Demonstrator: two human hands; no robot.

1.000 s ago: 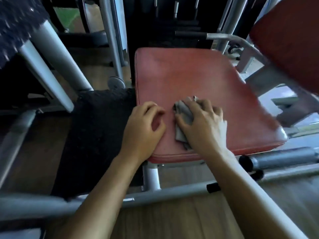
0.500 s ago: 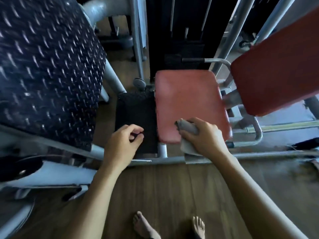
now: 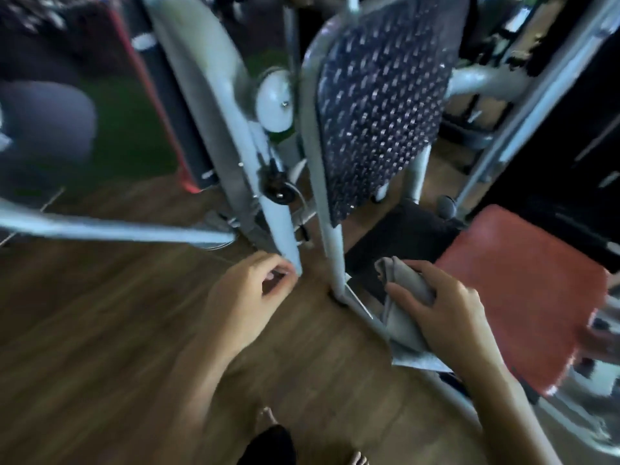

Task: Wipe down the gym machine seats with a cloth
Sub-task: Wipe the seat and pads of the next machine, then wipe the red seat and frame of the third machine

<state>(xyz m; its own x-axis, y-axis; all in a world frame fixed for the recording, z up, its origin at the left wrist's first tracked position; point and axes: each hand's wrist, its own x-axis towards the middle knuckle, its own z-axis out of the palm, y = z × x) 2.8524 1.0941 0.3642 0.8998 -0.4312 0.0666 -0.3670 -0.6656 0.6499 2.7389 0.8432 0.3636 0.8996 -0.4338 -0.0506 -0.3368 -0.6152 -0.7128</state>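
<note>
The red padded seat (image 3: pixel 523 290) lies at the right of the head view, low above the wooden floor. My right hand (image 3: pixel 446 317) grips a folded grey cloth (image 3: pixel 404 307) just left of the seat's near corner, off the pad and over the frame bar. My left hand (image 3: pixel 250 297) hovers over the floor with its fingers loosely curled and nothing in them, close to the foot of a grey upright. Motion blur softens the whole frame.
A dark studded foot plate (image 3: pixel 379 105) on grey uprights (image 3: pixel 330 236) stands directly ahead. A grey bar (image 3: pixel 117 229) crosses the left side. A red-edged pad (image 3: pixel 147 95) leans at the far left. A black mat (image 3: pixel 402 236) lies beside the seat. My bare feet (image 3: pixel 355 459) show at the bottom edge.
The view has pulled back and swung left, away from the seat. My right hand lifted the cloth off the pad; my left hand left the seat edge and now hangs over the floor.
</note>
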